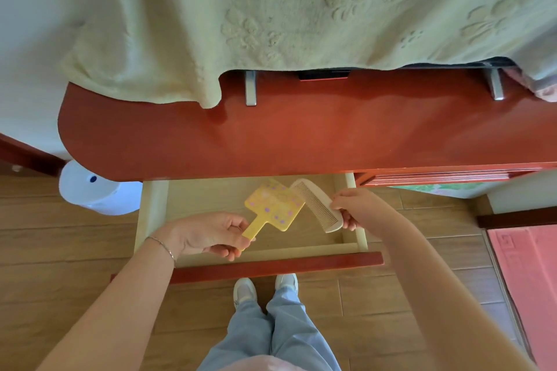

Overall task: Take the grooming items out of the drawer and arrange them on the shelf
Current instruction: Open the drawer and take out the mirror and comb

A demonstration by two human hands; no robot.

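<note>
The drawer stands pulled open below the red-brown shelf. My left hand grips the handle of a yellow hand mirror with purple dots, held over the drawer. My right hand pinches the near end of a white comb, its teeth facing left. The comb's far end lies right beside the mirror's top corner. Both items hover above the pale drawer bottom.
A light green blanket hangs over the back of the shelf, above two metal brackets. A white roll stands on the wooden floor at the left. A pink mat lies at the right. My feet are under the drawer front.
</note>
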